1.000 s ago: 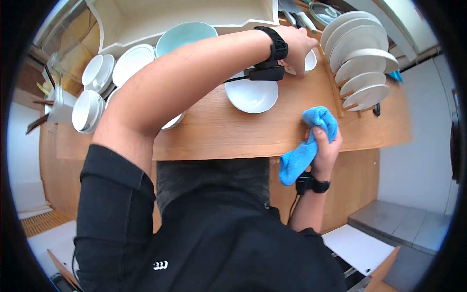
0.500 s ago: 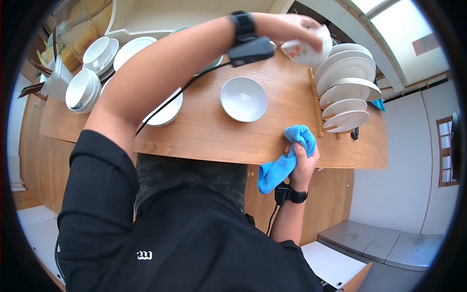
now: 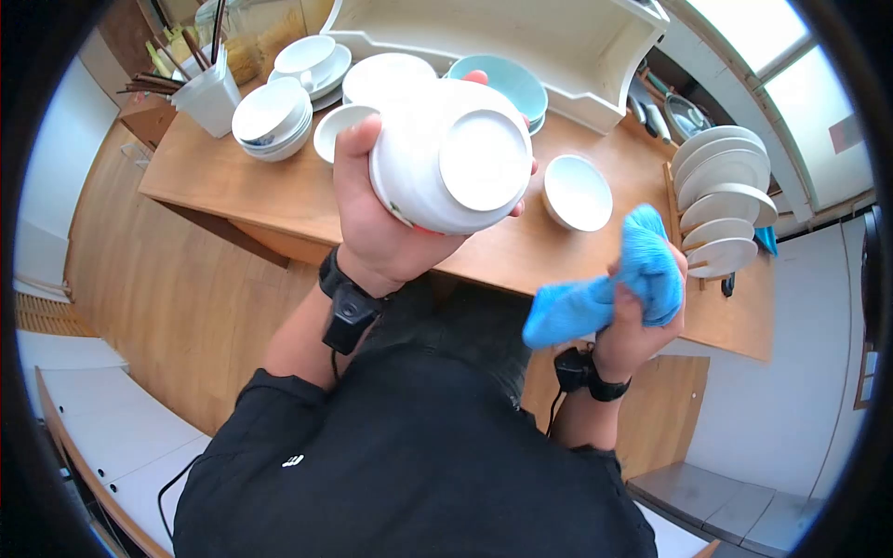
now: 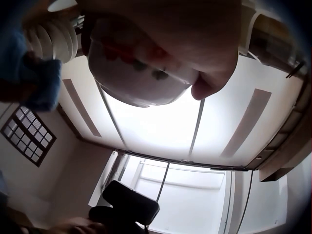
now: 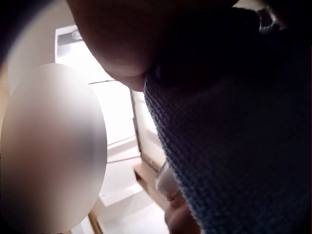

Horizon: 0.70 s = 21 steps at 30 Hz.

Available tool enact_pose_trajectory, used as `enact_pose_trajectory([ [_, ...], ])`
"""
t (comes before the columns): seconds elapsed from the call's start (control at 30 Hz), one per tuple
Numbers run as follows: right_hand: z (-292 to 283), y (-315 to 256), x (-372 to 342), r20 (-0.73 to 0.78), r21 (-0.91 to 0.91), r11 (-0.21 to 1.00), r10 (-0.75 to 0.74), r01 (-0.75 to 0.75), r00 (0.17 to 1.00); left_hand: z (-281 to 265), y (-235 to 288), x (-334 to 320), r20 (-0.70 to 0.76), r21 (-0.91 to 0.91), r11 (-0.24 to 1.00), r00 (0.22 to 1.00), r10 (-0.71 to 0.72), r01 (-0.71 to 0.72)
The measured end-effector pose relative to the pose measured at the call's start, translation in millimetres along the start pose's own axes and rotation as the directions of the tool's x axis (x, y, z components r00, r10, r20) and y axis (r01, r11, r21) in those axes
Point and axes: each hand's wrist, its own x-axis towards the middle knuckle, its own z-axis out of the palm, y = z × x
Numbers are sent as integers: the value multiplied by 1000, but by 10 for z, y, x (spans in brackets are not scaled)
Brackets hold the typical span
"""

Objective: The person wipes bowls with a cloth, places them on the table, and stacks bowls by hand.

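Note:
My left hand (image 3: pixel 386 237) grips a white bowl (image 3: pixel 484 163), its round foot turned up toward the head camera. The thumb lies on one side and fingertips show on the far side. Red and dark printed marks show on this bowl (image 4: pixel 131 73) in the left wrist view. Bunched in my right hand (image 3: pixel 640 330) is a blue cloth (image 3: pixel 651 270), one end hanging out to the left. Its woven surface (image 5: pixel 234 131) fills much of the right wrist view. Between the hands, farther back on the table, another white bowl (image 3: pixel 577 193) stands upright.
At the right, white plates (image 3: pixel 721 153) stand in a wooden rack. Stacked white bowls (image 3: pixel 270 116), a cup (image 3: pixel 305 60) and a chopstick holder (image 3: pixel 209 98) are at the left. Teal bowls (image 3: pixel 507 82) sit before a cream shelf unit (image 3: pixel 558 46); knives (image 3: pixel 651 112) lie beside it.
My left hand has brought the patterned bowl from near the plate rack back toward my body and turned its base up. The right hand keeps the blue cloth and has risen slightly.

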Motion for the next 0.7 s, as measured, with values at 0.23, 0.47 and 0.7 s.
enact_pose_trajectory([
  [0.23, 843, -427, 114, 303, 14, 844, -514, 536, 802, -20, -69, -345, -48, 334, 931, 983, 175, -149],
  [0.47, 937, -442, -13, 256, -4, 900, -420, 436, 871, -54, 80, -366, 20, 364, 925, 994, 109, -108],
  [0.7, 881, -429, -222, 396, 221, 908, -416, 355, 819, -268, 61, -410, 102, 303, 938, 984, 145, -169],
])
